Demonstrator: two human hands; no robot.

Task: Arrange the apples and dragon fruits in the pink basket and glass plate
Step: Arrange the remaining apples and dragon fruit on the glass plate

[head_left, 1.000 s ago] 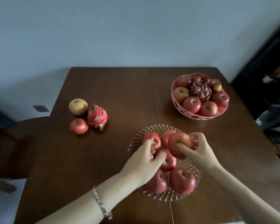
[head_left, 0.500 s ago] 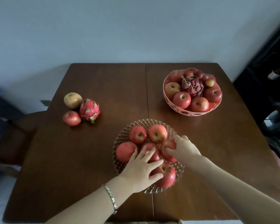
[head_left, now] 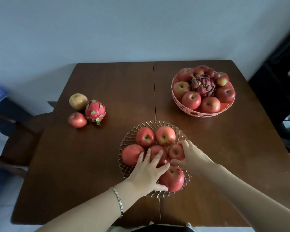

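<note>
The glass plate (head_left: 129, 138) sits near the table's front middle and holds several red apples. My left hand (head_left: 147, 173) lies flat over the middle apple (head_left: 155, 150), fingers spread, its thumb against the near apple (head_left: 173, 179). My right hand (head_left: 193, 158) is curled around the right-side apple (head_left: 175, 151), which rests in the plate. The pink basket (head_left: 203, 113) at the back right is filled with apples around a dark dragon fruit (head_left: 203, 84). On the left of the table lie a pink dragon fruit (head_left: 95, 111), a red apple (head_left: 77, 120) and a yellowish apple (head_left: 78, 101).
The brown wooden table (head_left: 94, 164) has a seam down its middle. A dark chair (head_left: 20, 131) stands at the left edge. Dark furniture (head_left: 278, 84) is close to the right side. A grey wall runs behind.
My right hand has lowered its apple into the plate's right side. My left hand has let go of a far apple and spread flat over the middle one. The view has tilted.
</note>
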